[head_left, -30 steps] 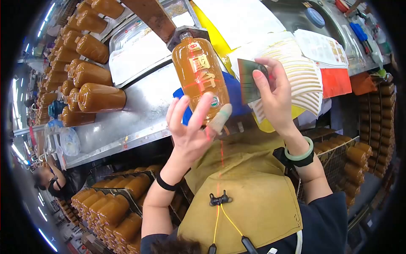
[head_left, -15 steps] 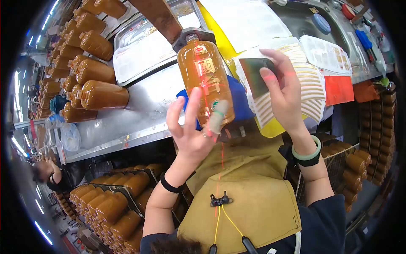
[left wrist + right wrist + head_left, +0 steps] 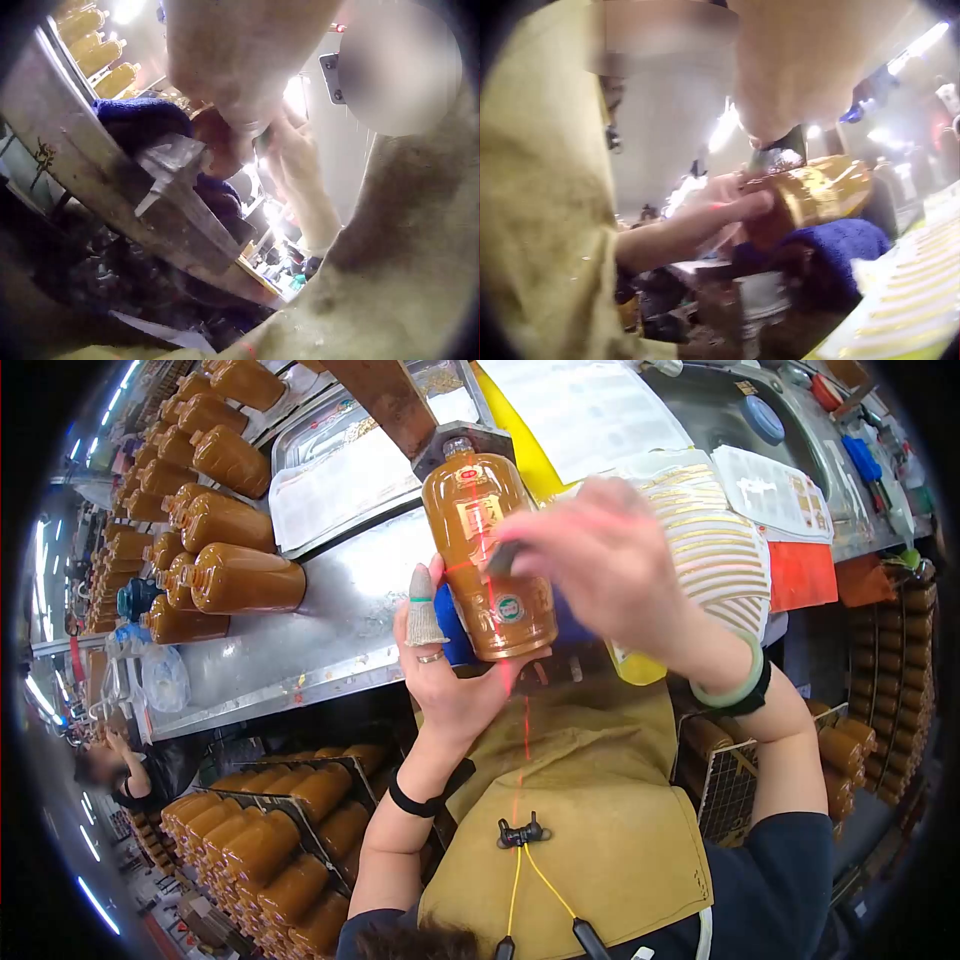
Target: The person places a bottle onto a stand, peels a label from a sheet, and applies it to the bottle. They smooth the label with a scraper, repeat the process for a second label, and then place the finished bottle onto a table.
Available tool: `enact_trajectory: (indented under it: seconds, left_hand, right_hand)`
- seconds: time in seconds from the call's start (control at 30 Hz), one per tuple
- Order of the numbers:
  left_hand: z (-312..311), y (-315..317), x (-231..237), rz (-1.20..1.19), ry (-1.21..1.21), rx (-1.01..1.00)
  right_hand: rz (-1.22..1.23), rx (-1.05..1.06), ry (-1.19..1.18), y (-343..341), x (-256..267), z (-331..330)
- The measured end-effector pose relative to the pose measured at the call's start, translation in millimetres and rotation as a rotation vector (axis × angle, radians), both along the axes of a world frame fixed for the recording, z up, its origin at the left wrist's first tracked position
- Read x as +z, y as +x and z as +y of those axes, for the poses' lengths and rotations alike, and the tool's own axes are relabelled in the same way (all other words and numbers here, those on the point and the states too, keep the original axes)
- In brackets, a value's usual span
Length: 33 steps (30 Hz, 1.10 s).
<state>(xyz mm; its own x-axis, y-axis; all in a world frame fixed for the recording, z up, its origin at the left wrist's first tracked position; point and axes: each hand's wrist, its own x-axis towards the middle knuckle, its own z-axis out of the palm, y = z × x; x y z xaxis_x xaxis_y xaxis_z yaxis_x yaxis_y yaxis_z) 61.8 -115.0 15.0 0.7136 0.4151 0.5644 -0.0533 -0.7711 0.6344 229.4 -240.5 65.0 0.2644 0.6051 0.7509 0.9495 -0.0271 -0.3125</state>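
Note:
An amber-brown glass bottle [image 3: 515,635] lies on a blue towel [image 3: 840,244], its neck in a metal holder [image 3: 460,440]. Gold characters and a small round green-and-white emblem mark its front. My left hand [image 3: 455,695] grips its lower end, thumb at the base and fingers along the left side. A pale finger sleeve [image 3: 427,622] covers one of those fingers. Over the bottle's middle, my right hand [image 3: 620,575], blurred, pinches a dark flat scraper [image 3: 503,557] at the gold characters. In the right wrist view the scraper's edge meets the bottle's upper side.
White sheets with gold strips [image 3: 710,545] lie right of the bottle. Behind them are a large white sheet [image 3: 580,410] and a sink [image 3: 700,395]. Several brown bottles [image 3: 245,580] stand on the metal bench at left. Crates of bottles [image 3: 260,840] stand below, and another person [image 3: 130,770] is far left.
My right hand has moved left from above the strip sheets onto the bottle, bringing the scraper. My left hand's fingers have shifted from over the bottle's front to its left side and base.

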Motion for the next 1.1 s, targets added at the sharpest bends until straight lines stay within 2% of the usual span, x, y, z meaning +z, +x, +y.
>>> enact_trajectory:
  seconds: [0.07,0.1,0.17,0.2,0.23,0.3,0.33,0.37,0.43,0.5,0.57,0.6,0.63,0.7,0.77,0.8,0.83,0.9,0.93,0.97,1.03,1.07,1.1]
  left_hand:
    - [1.0,-4.3,-2.5,-0.006,-0.036,-0.005]
    - [2.4,-5.5,-5.4,0.013,-0.043,0.0]
    - [5.4,-9.3,-6.4,0.037,-0.048,0.004]
    - [7.8,-11.1,-6.3,0.065,-0.066,-0.014]
    - [8.0,-13.3,-6.7,0.095,-0.086,-0.031]
    - [6.6,-12.9,-6.3,0.101,-0.129,-0.054]
    - [6.4,-12.9,-7.2,0.116,-0.163,-0.049]
    - [5.9,-13.9,-7.9,0.136,-0.197,-0.043]
    - [4.3,-8.6,-3.8,0.106,-0.142,-0.01]
    - [2.0,-3.4,-3.9,0.078,-0.085,0.018]
    - [-1.4,-3.3,-8.3,0.044,-0.25,-0.026]
    - [1.8,-5.9,-2.7,0.074,-0.178,-0.043]
    - [4.2,-8.0,-3.2,0.072,-0.177,-0.043]
    - [7.9,-13.2,-7.8,0.124,-0.115,-0.051]
    - [10.4,-16.9,-14.2,0.145,-0.153,-0.052]
    - [11.1,-17.2,-15.8,0.168,-0.196,-0.059]
    - [12.1,-16.4,-16.0,0.168,-0.198,-0.055]
    - [15.0,-15.3,-14.0,0.191,-0.101,-0.098]
    - [14.3,-14.3,-10.5,0.198,-0.102,-0.083]
    - [15.0,-14.8,-11.4,0.198,-0.101,-0.081]
    - [18.6,-15.0,-13.6,0.224,-0.035,-0.112]
    - [19.2,-14.7,-11.0,0.224,-0.035,-0.111]
    - [19.1,-13.7,-7.0,0.247,-0.046,-0.13]
  right_hand:
    - [-0.221,-0.089,0.031,17.9,5.4,-3.6]
    - [-0.224,-0.085,0.034,7.7,2.0,-4.4]
    - [-0.076,0.278,0.023,-32.1,-8.5,-14.0]
    - [-0.01,0.333,-0.078,-36.9,2.4,-19.2]
    - [-0.006,0.332,-0.081,-28.2,-0.4,-16.4]
    - [0.067,0.015,0.006,3.0,-6.9,-4.6]
    - [-0.022,-0.099,-0.034,12.2,3.0,-7.5]
    - [-0.026,-0.097,-0.034,7.5,-1.7,-6.6]
    - [-0.159,0.155,-0.025,-15.6,-16.0,-8.5]
    - [-0.01,0.351,-0.066,-36.6,0.1,-21.6]
    - [0.073,0.12,-0.055,-16.1,-5.4,-8.4]
    - [0.074,0.051,0.041,5.3,-11.5,-4.3]
    - [-0.028,-0.067,0.013,20.1,-5.5,-6.6]
    - [-0.109,-0.029,0.004,16.3,-12.2,-10.6]
    - [-0.048,0.284,-0.002,-20.0,-14.5,-20.9]
    - [0.025,0.383,-0.053,-30.5,-6.5,-29.1]
    - [0.026,0.387,-0.055,-22.2,-9.6,-26.3]
    - [0.161,0.13,-0.01,6.7,-19.8,-13.2]
    - [0.032,-0.029,0.021,20.3,-14.6,-11.0]
    - [0.031,-0.027,0.022,17.1,-19.0,-12.1]
    - [-0.215,0.167,0.006,-1.2,-32.1,-17.7]
    - [-0.221,0.342,0.009,-16.3,-31.8,-28.6]
    - [-0.066,0.504,-0.03,-24.8,-23.6,-33.0]
